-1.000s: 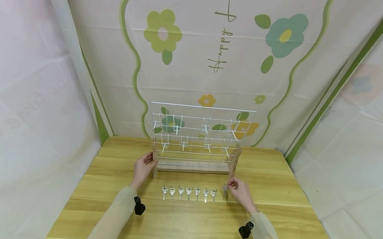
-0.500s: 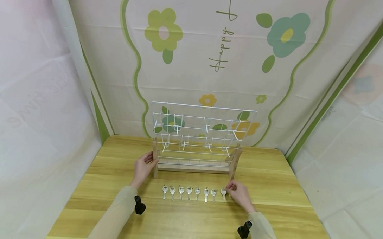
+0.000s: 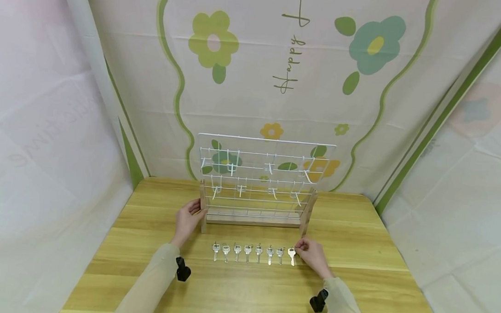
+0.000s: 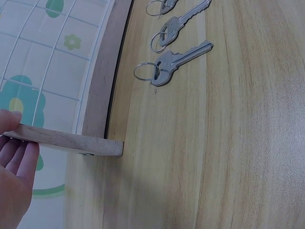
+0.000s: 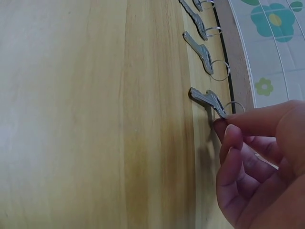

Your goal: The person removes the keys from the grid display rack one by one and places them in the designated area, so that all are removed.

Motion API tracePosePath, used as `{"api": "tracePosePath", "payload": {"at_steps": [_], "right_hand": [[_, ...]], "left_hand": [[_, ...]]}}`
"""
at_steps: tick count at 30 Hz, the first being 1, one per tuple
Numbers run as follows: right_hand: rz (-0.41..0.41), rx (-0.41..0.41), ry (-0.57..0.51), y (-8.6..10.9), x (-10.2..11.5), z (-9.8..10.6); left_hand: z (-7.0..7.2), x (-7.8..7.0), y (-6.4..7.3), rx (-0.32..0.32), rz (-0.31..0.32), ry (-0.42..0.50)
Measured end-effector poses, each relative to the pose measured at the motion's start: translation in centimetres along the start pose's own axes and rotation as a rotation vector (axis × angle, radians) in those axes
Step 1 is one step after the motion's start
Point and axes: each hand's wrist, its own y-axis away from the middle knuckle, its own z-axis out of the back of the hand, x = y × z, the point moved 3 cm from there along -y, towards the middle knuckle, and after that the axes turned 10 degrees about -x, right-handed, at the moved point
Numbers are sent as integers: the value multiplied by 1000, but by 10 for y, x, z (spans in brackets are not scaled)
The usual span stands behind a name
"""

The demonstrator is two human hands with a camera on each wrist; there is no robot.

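Observation:
A white wire grid rack (image 3: pixel 267 139) stands in a wooden base, with several white hooks hung on it in two rows. My left hand (image 3: pixel 187 222) holds the rack's left wooden side post (image 4: pixel 71 140), thumb on one face and fingers on the other. In front of the rack several silver keys with thin rings lie in a row, such as this end key (image 4: pixel 167 67) nearest the left hand. At the row's right end my right hand (image 3: pixel 312 254) pinches a silver key (image 5: pixel 207 98) by its head between thumb and finger. The key's blade points towards the front.
The wooden table (image 3: pixel 245 294) extends in front of the keys. Flower-printed fabric (image 3: pixel 252 96) hangs right behind the table, and pale fabric walls rise on both sides. Black wrist cameras (image 3: pixel 182 269) sit on both forearms.
The right hand has brought its key slightly left and turned it, so its face now shows flat beside the row. The left hand stays on the post.

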Motion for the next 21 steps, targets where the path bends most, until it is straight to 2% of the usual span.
{"api": "tracePosePath", "payload": {"at_steps": [6,21], "right_hand": [[7,3,-15,1,1,1],[25,-5,24,4,3,0]], "left_hand": [[0,0,0,9,22,6],[4,3,0,0,11,-23]]}}
